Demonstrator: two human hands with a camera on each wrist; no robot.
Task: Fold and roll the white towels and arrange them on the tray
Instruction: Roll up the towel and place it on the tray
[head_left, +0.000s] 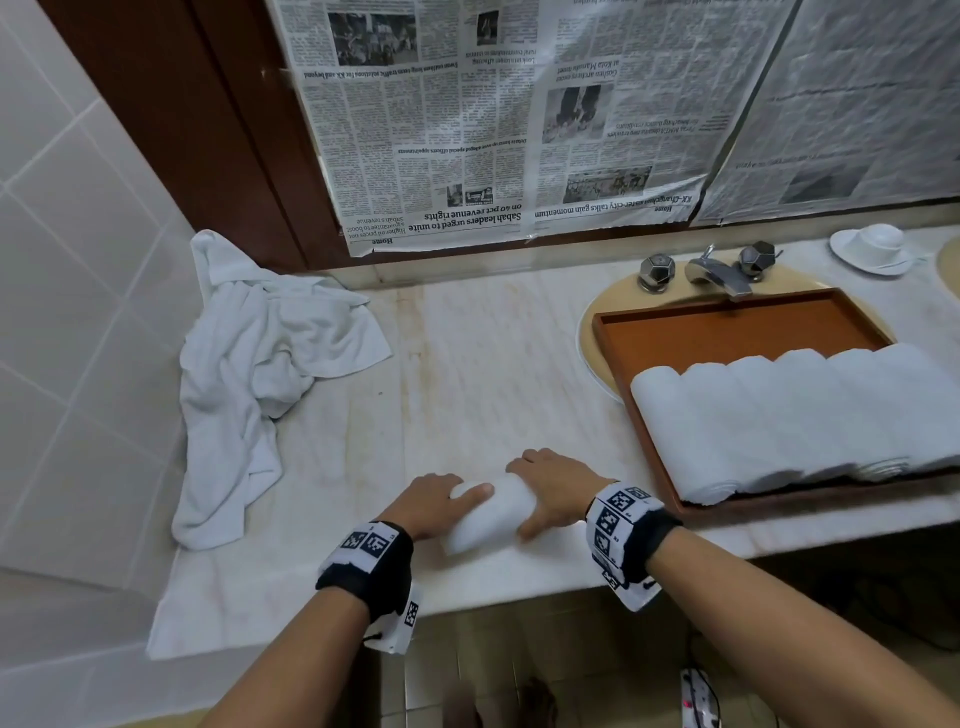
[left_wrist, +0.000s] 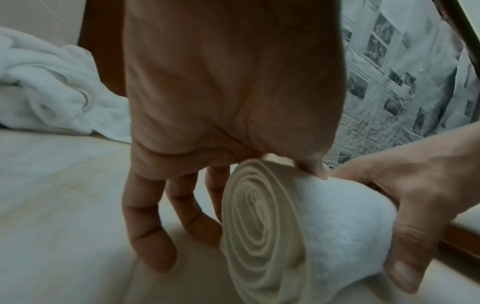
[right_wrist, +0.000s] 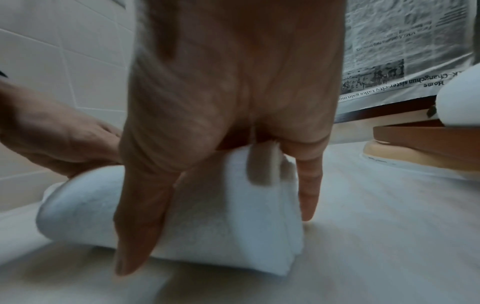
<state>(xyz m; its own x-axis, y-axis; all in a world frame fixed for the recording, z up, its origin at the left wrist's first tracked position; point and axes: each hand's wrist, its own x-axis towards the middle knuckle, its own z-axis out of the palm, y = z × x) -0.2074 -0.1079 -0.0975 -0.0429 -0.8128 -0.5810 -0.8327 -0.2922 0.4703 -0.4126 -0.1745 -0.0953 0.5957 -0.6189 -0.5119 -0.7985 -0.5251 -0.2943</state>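
Both hands grip a fluffy, spiral-ended rolled towel (head_left: 491, 512).

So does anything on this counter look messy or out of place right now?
Yes: a crumpled pile of towels lies unfolded at the counter's left end against the tiled wall. The tray sits over the sink, its rolled towels lined up neatly.
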